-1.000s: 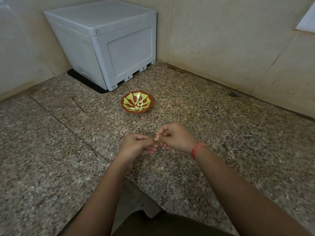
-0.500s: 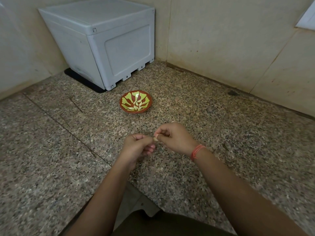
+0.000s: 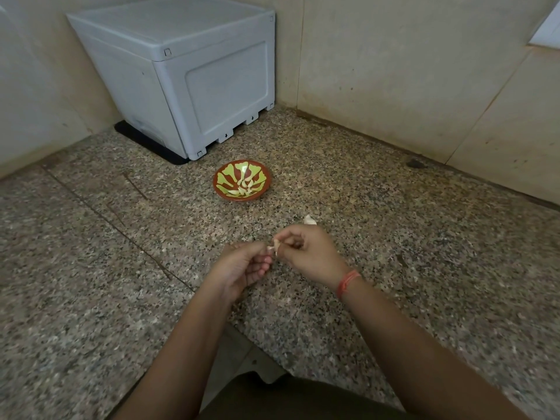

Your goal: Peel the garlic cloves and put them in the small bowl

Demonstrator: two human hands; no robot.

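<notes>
I'm seeing a grey box (image 3: 181, 80) sitting back left, in the corner of the counter (image 3: 91, 268). The small bowl (image 3: 216, 180) is sitting just in front of it, well apart from the hands, and it's holding a little pile of peeled cloves (image 3: 244, 184), so part of the job is reading as done.

The left hand (image 3: 242, 268) is curling in, with thumb and fingertips pinching one end of a clove (image 3: 275, 245). The right hand (image 3: 309, 253) is pinching the other end of that clove, fingers curled tight. I'm judging it's working the skin off, but the clove is too small for me to tell how much skin is on it. Both hands are hovering above the counter, on my side of the bowl.

Just beyond the right hand, a pale garlic piece (image 3: 309, 220) is lying on the counter. I can't tell if it's a whole clove or loose skin.

My read is mid-task. This clove is getting peeled and isn't in the bowl yet, and the piece on the counter is possibly waiting next. I'm not spotting other unpeeled stock.
</notes>
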